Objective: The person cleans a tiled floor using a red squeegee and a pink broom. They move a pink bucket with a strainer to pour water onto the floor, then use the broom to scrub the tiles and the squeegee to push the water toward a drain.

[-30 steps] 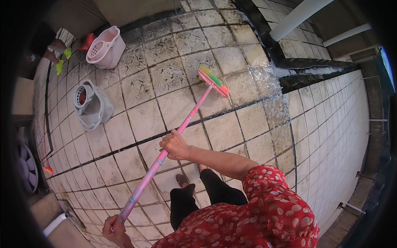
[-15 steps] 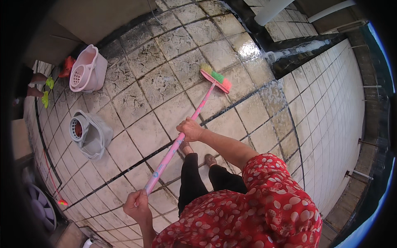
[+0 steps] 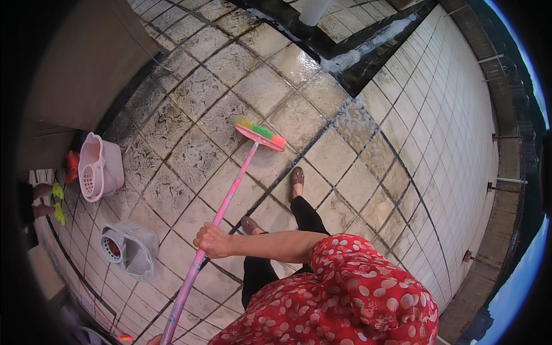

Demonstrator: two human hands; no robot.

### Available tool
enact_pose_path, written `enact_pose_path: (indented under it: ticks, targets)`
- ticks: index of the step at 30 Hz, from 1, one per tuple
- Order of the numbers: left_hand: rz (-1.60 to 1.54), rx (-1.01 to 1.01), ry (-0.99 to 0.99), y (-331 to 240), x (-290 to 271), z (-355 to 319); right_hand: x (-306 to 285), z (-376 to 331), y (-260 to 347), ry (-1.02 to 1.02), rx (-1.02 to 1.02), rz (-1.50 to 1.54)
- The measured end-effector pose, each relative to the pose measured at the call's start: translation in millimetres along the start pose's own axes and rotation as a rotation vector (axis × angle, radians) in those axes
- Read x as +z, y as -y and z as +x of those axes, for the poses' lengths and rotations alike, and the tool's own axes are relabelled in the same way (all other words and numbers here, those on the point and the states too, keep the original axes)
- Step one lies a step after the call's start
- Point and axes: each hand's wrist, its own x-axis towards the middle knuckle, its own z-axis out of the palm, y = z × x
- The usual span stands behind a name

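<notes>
My right hand (image 3: 214, 240) was closed tightly around the shaft of a pink broom (image 3: 228, 198), while my left hand (image 3: 154, 341) showed only as a sliver beside the handle's lower end, so I could not tell its grip. The broom's head, with yellow, green and orange bristles, was on the tiled floor (image 3: 330, 152), ahead of my brown shoes (image 3: 296, 175). Dark grout lines crossed the pale tiles, blackish stains mottled those toward the beige wall (image 3: 80, 69), and wet ones shone beside a dark channel (image 3: 371, 69) streaked with white foam. A white post (image 3: 314, 10) stood near it. To my left sat a pink bucket (image 3: 109, 167) and a grey bucket (image 3: 141, 253), and beyond them another person's yellow-green footwear (image 3: 59, 214) showed. On my right, paler tiling curved toward a ledge (image 3: 489, 247), with sky past it.
</notes>
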Motion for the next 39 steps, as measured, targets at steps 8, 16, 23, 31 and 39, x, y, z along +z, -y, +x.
enact_pose_path:
  ticks: [8,16,23,31,39]
  targets:
    - [0.059,-0.283,0.075,-45,111,-7,-50,-70,-119,0.211,0.053,0.151]
    - [-0.093,0.454,0.543,-238,459,25,-270,-192,-435,0.007,0.434,-0.367]
    - [0.148,0.794,0.784,-347,474,13,-368,-295,-355,-0.281,0.741,-0.345]
    - [0.483,0.922,1.302,-404,613,-34,-293,-441,-270,-0.452,1.477,-0.252]
    - [0.547,1.356,1.398,-422,671,-24,-234,-448,-313,-0.505,1.606,-0.133]
